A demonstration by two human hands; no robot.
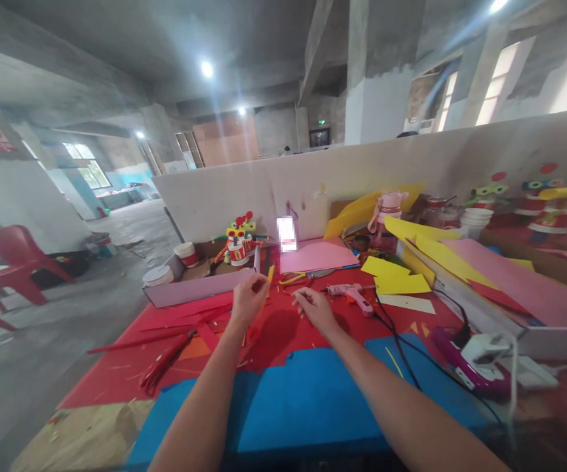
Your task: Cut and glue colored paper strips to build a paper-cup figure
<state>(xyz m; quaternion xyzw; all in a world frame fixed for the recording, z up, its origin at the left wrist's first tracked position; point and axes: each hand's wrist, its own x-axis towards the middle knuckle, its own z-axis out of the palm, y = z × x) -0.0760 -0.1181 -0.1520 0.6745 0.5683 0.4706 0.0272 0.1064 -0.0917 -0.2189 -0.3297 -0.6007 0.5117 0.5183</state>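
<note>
My left hand (250, 296) is raised over the red table covering, its fingers curled into a pinch. Right beside its fingertips runs a thin yellow-orange strip (269, 280); whether the fingers hold it I cannot tell. A short way to the right, my right hand (314, 308) has thumb and fingertips drawn together, and anything between them is too small to make out. A pink glue gun (354, 295) lies just right of that hand. Behind the hands rest yellow-handled scissors (307, 275) and a pink sheet (320, 254).
Blue sheet (293, 406) covers the near edge. Red scraps (185, 314) lie left, yellow sheets (396, 276) right. A purple power strip (470, 367) with cables sits at the right. Robot-like figures (240, 242) stand in a box (199, 288) at the back left.
</note>
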